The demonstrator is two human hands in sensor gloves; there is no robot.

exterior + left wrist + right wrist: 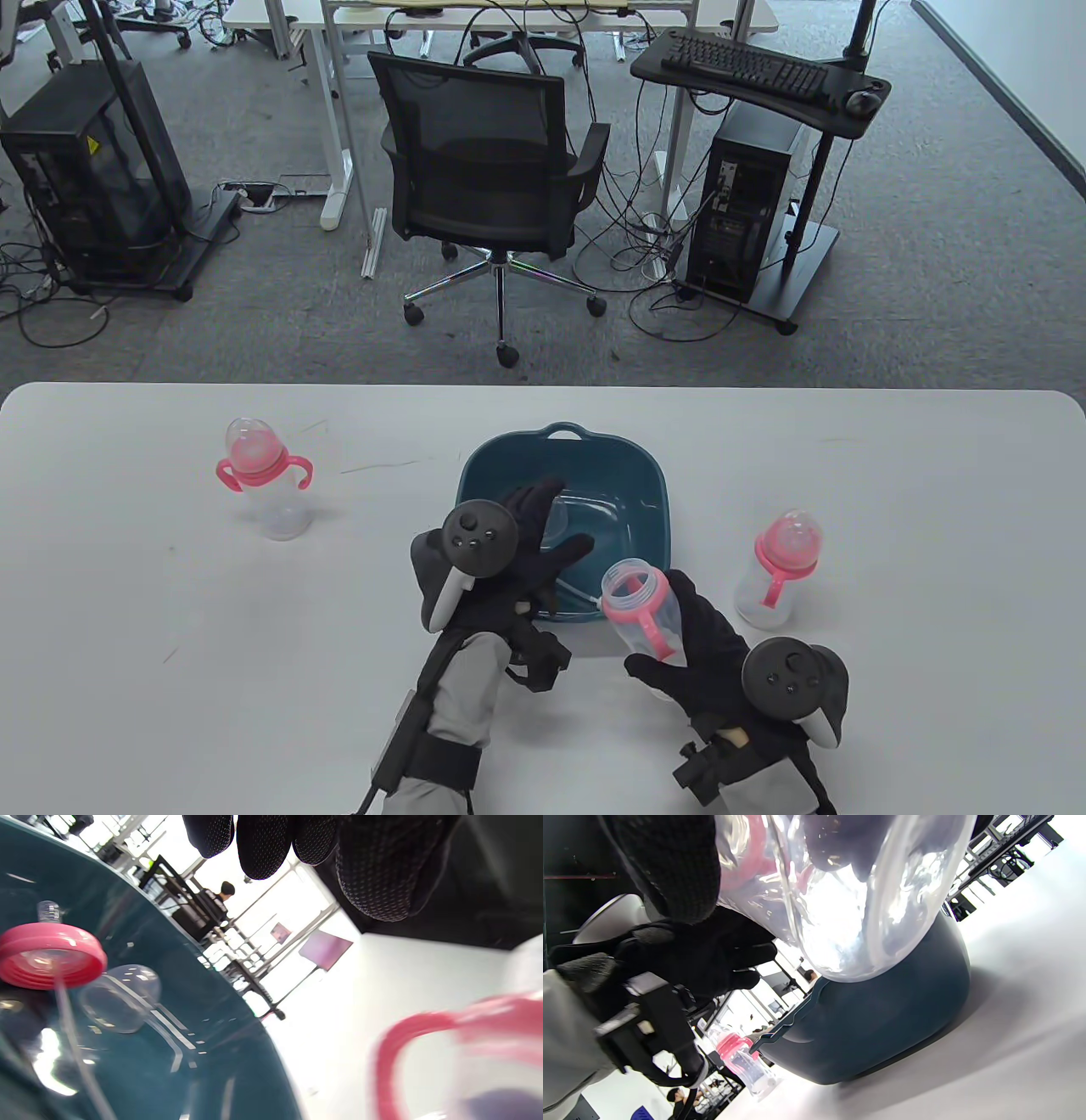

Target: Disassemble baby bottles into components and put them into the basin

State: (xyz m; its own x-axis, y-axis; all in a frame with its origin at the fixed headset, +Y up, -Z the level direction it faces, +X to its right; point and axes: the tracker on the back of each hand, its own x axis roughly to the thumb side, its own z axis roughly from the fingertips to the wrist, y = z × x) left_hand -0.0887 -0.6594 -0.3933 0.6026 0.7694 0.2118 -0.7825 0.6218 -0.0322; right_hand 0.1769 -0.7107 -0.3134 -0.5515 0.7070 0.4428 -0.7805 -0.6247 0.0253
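White table [170, 594] | teal basin [649, 475] (glossy) | right hand [713, 662] grips clear bottle [640, 607]

Left hand [517, 543] and right hand [704, 654]: each wears a black knit glove with a fine dotted texture on the fingertips [263, 849]. A dark, round-headed tracker [480, 533] with small buttons on its face and a light grey handle is strapped to the back of the left hand; a matching tracker [789, 671] sits on the right. Light grey sleeves [458, 688] cover both forearms. A black wrist-mounted camera box [543, 662] sits by the left cuff, a similar black box [704, 772] by the right. A black band [433, 760] circles the left forearm, and a black cable [678, 1073] loops from the left wrist unit.
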